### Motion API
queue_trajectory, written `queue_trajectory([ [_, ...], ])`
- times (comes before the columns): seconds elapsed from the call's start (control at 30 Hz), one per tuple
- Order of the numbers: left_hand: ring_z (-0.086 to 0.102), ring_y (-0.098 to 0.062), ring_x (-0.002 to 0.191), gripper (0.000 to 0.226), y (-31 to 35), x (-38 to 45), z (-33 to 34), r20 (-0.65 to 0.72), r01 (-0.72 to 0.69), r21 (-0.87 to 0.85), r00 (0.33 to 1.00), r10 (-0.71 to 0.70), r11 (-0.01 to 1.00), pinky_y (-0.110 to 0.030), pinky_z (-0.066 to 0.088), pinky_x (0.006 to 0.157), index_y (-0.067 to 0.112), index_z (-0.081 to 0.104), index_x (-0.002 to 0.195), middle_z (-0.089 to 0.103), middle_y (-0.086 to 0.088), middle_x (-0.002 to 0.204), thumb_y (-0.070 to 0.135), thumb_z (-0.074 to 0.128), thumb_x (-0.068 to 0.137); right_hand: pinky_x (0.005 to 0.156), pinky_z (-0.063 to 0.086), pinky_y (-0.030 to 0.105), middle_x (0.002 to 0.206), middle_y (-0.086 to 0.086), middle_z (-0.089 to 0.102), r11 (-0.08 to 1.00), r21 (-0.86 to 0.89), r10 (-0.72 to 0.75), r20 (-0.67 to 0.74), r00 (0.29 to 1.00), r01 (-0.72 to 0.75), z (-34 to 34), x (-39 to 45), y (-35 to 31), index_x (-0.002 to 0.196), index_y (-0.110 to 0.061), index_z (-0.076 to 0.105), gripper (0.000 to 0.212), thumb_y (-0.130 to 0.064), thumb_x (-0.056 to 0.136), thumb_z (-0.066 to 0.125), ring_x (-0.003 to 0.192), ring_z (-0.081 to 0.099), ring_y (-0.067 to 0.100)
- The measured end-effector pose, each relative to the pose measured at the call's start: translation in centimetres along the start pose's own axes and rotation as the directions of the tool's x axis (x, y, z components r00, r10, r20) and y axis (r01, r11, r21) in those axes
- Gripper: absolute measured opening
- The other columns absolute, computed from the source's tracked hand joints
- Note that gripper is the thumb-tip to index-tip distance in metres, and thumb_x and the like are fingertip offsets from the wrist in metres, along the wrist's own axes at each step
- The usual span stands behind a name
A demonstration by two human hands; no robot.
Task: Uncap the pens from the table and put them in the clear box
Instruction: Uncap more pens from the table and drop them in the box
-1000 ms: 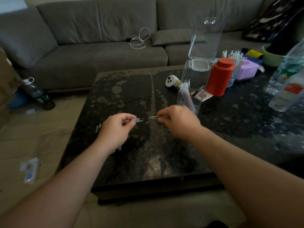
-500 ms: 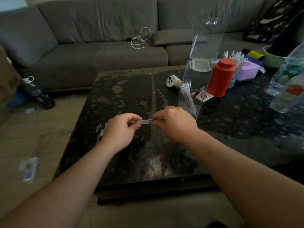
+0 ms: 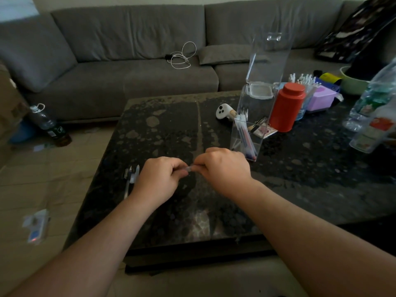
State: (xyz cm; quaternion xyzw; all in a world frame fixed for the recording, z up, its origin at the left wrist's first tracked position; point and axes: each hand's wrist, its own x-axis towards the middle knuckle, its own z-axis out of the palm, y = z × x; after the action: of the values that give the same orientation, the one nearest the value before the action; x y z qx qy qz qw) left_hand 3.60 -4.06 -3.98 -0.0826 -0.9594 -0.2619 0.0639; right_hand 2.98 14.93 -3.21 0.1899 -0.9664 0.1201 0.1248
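Both our left hand [image 3: 159, 181] and right hand [image 3: 222, 168] pinch one pen [image 3: 190, 168] over the table's [image 3: 171, 129] near-middle, seemingly mid-uncapping, so next we must pull apart and drop it into the clear box [image 3: 249, 133] just beyond.

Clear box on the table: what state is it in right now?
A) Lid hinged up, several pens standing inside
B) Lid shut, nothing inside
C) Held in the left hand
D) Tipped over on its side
A: the clear box stands upright on the table with its lid raised, and pens lean inside it; both hands are in front of it, off the box.
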Motion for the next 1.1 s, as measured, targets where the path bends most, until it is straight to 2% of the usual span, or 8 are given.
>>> queue_trajectory([
  [0.13, 0.063, -0.003, 0.092, 0.01, 0.4, -0.3, 0.3, -0.043, 0.005, -0.019, 0.999, -0.006, 1.0, -0.03, 0.051, 0.084, 0.036, 0.08, 0.102, 0.072, 0.018, 0.097, 0.031, 0.074, 0.097, 0.072, 0.056, 0.042, 0.095, -0.011, 0.064, 0.994, 0.099, 0.051, 0.053, 0.997, -0.056, 0.2, -0.2, 0.1, 0.104, -0.038, 0.073, 0.033, -0.063, 0.099, 0.051, 0.092, 0.065, 0.017],
  [0.3, 0.062, -0.003, 0.094, 0.011, 0.5, -0.1, 0.6, -0.045, -0.011, -0.004, 0.999, 0.011, 1.0, -0.025, 0.045, 0.081, 0.035, 0.081, 0.104, 0.074, 0.017, 0.101, 0.03, 0.074, 0.097, 0.073, 0.059, 0.042, 0.095, -0.013, 0.067, 0.978, 0.189, 0.069, 0.093, 0.993, -0.086, 0.7, -0.4, 0.5, 0.106, -0.039, 0.073, 0.027, -0.058, 0.099, 0.055, 0.091, 0.064, 0.014],
  [0.5, 0.057, 0.005, 0.087, 0.015, 0.9, 0.1, 0.8, -0.031, -0.009, -0.027, 0.999, 0.008, 1.0, -0.007, 0.032, 0.072, 0.039, 0.079, 0.111, 0.073, 0.021, 0.101, 0.035, 0.074, 0.097, 0.092, 0.04, 0.052, 0.106, -0.012, 0.067, 0.985, 0.113, 0.111, 0.147, 0.983, -0.128, 0.4, -0.4, 0.6, 0.118, -0.049, 0.068, 0.026, -0.058, 0.103, 0.049, 0.113, 0.054, 0.023],
  [0.63, 0.057, 0.013, 0.083, 0.015, 1.3, 0.5, 0.8, -0.05, 0.015, -0.109, 0.999, -0.021, 0.994, -0.006, 0.035, 0.071, 0.038, 0.079, 0.109, 0.07, 0.026, 0.091, 0.031, 0.074, 0.097, 0.08, 0.032, 0.044, 0.108, -0.009, 0.067, 0.994, 0.097, 0.03, 0.116, 0.993, -0.041, 0.5, -0.3, 0.9, 0.122, -0.047, 0.065, 0.023, -0.047, 0.107, 0.048, 0.11, 0.045, 0.024],
  [0.73, 0.059, 0.012, 0.086, 0.018, 1.5, 0.8, 0.8, -0.069, 0.037, -0.191, 0.996, -0.051, 0.981, -0.011, 0.043, 0.078, 0.036, 0.077, 0.115, 0.068, 0.027, 0.091, 0.03, 0.073, 0.098, 0.075, 0.043, 0.04, 0.1, -0.008, 0.066, 0.987, 0.16, -0.018, 0.059, 0.998, 0.009, 0.1, 0.1, 1.3, 0.114, -0.035, 0.067, 0.019, -0.041, 0.106, 0.05, 0.098, 0.053, 0.019],
  [0.83, 0.052, 0.018, 0.079, 0.025, 1.5, 1.2, 0.9, -0.076, 0.056, -0.179, 0.995, -0.07, 0.982, -0.003, 0.036, 0.068, 0.034, 0.073, 0.124, 0.059, 0.032, 0.084, 0.034, 0.069, 0.1, 0.068, 0.047, 0.03, 0.091, -0.011, 0.062, 0.965, 0.257, 0.082, -0.12, 0.989, -0.049, -1.6, 1.0, 1.9, 0.112, -0.027, 0.066, 0.017, -0.037, 0.106, 0.053, 0.085, 0.059, 0.014],
  [0.93, 0.052, 0.016, 0.081, 0.027, 1.6, 1.4, 1.1, -0.057, 0.064, -0.194, 0.995, -0.076, 0.979, -0.004, 0.036, 0.068, 0.033, 0.072, 0.128, 0.058, 0.031, 0.087, 0.035, 0.067, 0.101, 0.077, 0.05, 0.032, 0.101, -0.007, 0.064, 0.924, 0.36, 0.274, -0.393, 0.878, -0.127, -4.6, 2.1, 4.0, 0.114, -0.023, 0.067, 0.016, -0.031, 0.105, 0.057, 0.09, 0.06, 0.012],
  [1.1, 0.053, 0.016, 0.084, 0.025, 1.9, 1.4, 1.8, -0.028, 0.052, -0.193, 0.998, -0.058, 0.98, -0.002, 0.035, 0.071, 0.034, 0.074, 0.125, 0.062, 0.028, 0.094, 0.034, 0.067, 0.102, 0.075, 0.048, 0.012, 0.098, -0.016, 0.063, 0.822, 0.537, 0.51, -0.547, 0.664, -0.189, -7.9, 2.7, 7.4, 0.104, -0.03, 0.063, 0.003, -0.027, 0.103, 0.062, 0.085, 0.058, -0.005],
])
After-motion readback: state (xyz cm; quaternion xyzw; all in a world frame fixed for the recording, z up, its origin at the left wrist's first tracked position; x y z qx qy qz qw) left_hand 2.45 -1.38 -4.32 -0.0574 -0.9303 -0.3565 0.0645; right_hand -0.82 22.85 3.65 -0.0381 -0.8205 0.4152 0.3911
